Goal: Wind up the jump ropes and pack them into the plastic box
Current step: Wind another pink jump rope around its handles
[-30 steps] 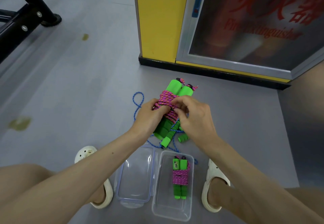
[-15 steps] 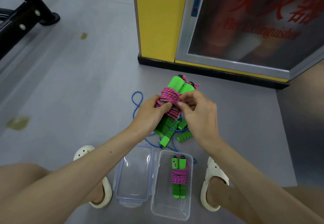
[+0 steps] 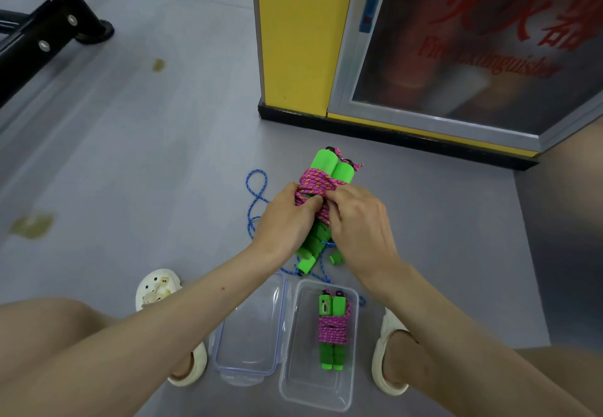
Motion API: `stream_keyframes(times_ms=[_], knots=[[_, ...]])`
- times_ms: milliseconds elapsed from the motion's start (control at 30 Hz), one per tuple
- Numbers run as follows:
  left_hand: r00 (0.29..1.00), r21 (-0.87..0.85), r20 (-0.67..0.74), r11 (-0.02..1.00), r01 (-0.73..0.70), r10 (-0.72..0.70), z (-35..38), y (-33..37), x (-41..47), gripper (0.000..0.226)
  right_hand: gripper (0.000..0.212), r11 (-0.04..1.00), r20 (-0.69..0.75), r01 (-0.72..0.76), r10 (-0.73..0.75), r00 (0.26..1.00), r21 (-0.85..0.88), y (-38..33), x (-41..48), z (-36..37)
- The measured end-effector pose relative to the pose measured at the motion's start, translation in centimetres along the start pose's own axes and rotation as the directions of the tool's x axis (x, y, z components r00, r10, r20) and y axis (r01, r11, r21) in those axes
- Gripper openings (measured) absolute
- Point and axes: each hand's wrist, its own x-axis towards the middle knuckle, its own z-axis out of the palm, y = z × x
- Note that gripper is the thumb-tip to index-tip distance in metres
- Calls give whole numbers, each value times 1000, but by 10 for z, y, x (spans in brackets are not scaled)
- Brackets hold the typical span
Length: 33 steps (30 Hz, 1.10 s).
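Note:
A pink jump rope (image 3: 321, 179) is wound round its two green foam handles and held above the floor. My left hand (image 3: 287, 217) grips the bundle from the left, thumb on the coils. My right hand (image 3: 357, 220) pinches the pink cord at the bundle's middle. Below them a blue jump rope (image 3: 256, 188) with green handles lies loose on the floor, partly hidden by my hands. A clear plastic box (image 3: 350, 351) near my feet holds another wound pink rope bundle (image 3: 332, 331).
The box's clear lid (image 3: 249, 328) lies open to its left, between my two white clogs (image 3: 156, 289). A yellow cabinet (image 3: 300, 38) with a glass fire-extinguisher door stands ahead. A black metal frame (image 3: 42, 34) is at far left on the grey floor.
My right hand's fingers have shifted on the pink coils, working the cord near the bundle's middle. The bundle stays in about the same place.

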Motion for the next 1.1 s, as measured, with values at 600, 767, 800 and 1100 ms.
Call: stream_keyframes(times_ms=[600, 767, 800, 1100], knots=[[998, 69, 56, 997, 38, -41, 13, -4, -7, 26, 34, 963, -46, 119, -134, 990, -240, 3, -8, 3], [992, 45, 93, 995, 84, -88, 13, 4, -5, 27, 30, 986, -222, 91, -121, 968, -141, 1, -7, 2], [990, 45, 104, 995, 86, -91, 12, 6, -4, 26, 28, 993, -225, 48, -72, 972, -108, 0, -6, 2], [980, 99, 145, 987, 125, -139, 2, 10, 0, 25, 35, 988, 37, 36, -42, 998, 149, 4, -1, -1]])
